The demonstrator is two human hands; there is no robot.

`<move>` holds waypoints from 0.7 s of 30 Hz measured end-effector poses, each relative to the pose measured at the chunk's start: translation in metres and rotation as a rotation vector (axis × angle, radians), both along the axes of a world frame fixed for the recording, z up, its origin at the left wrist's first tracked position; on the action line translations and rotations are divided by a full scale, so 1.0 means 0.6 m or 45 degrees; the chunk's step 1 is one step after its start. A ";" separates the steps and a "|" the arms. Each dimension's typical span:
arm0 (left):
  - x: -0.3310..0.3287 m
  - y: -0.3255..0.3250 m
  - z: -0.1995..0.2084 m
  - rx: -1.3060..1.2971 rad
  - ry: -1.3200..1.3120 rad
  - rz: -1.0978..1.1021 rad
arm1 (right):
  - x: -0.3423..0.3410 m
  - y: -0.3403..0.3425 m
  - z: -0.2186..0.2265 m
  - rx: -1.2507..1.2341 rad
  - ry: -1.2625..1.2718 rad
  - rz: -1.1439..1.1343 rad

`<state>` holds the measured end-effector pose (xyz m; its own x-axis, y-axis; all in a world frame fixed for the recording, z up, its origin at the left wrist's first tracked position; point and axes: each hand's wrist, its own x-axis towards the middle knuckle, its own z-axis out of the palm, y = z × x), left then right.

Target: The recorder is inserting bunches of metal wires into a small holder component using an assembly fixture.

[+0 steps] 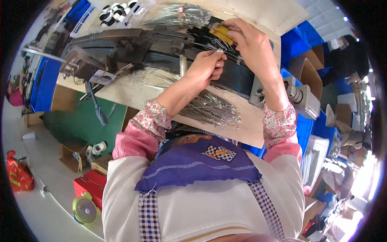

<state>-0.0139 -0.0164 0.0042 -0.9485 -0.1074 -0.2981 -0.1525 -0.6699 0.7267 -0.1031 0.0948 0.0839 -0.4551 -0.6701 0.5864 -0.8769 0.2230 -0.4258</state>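
Two-handed work: left hand and right hand are holding close together over looped wires.

Right hand is gripping a yellow piece between thumb and fingers; the piece is slanting, long axis running from upper left to lower right, beside the looped wires on the dark machine bed. Those wires are lying roughly along the same slant, loops pointing right and down. Left hand is clenching, fingers curled, thumb tip pressing the forefinger; cannot tell whether a wire is caught there. Near bundle is lying on the pale tabletop, close to the body, long axis sloping down to the right. Far bundle is resting beyond the machine bed, wires running roughly left to right.
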 end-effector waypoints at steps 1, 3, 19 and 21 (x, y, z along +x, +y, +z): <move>0.001 0.000 0.001 -0.005 -0.010 -0.028 | 0.001 0.005 0.003 0.012 -0.016 -0.016; 0.010 0.019 -0.001 -0.018 0.044 0.048 | -0.014 0.034 -0.003 0.038 -0.033 -0.042; 0.029 -0.002 -0.019 -0.019 0.083 0.270 | -0.048 -0.025 -0.019 0.460 -1.259 0.313; 0.031 -0.002 -0.004 -0.034 -0.024 0.152 | -0.052 -0.033 -0.015 0.484 -1.304 0.293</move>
